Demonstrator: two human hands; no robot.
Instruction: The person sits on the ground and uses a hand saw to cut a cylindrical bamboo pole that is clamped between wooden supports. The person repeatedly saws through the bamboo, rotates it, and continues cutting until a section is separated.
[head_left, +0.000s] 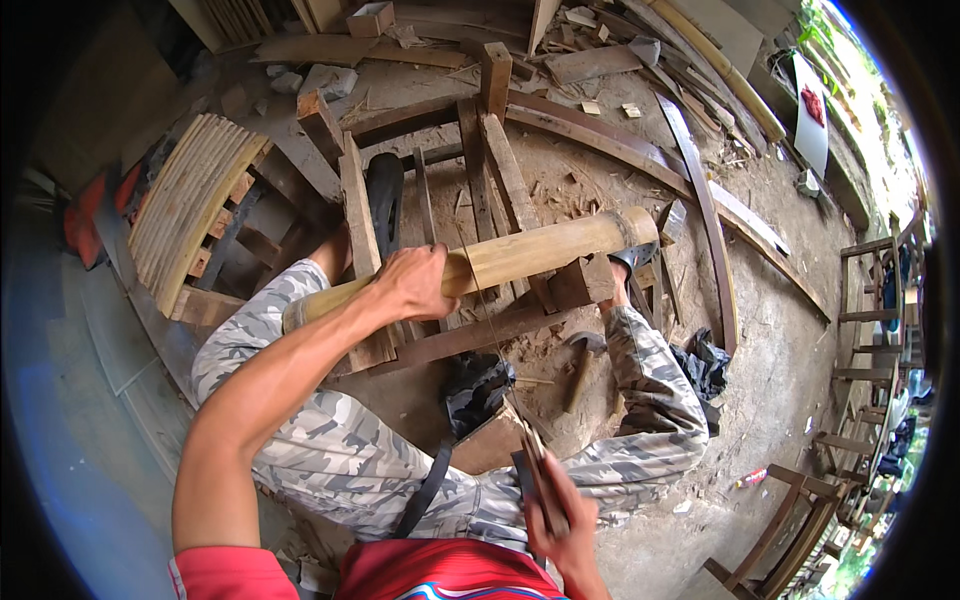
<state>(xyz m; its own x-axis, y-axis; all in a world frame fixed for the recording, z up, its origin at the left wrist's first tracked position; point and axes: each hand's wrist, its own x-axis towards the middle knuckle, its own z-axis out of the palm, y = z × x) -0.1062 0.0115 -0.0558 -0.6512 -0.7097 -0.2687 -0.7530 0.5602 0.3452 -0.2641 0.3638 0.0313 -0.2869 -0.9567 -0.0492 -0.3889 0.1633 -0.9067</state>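
Note:
A thick pale bamboo pole (545, 250) lies slantwise across a rough wooden frame (352, 210), its far right end by my foot. My left hand (410, 283) is closed over the pole and presses it from above. Close to my lap, my right hand (562, 515) grips the wooden handle of a saw (538, 470). The thin saw blade, seen almost edge-on, runs up from that hand and crosses the pole just right of my left hand. How deep the blade sits in the bamboo I cannot tell.
A hammer (580, 375) and a black plastic bag (478, 392) lie between my legs. At the left stands a slatted wooden piece (195, 215). Long boards (700, 215) and scraps cover the floor ahead; wooden chairs (780, 530) stand at the right.

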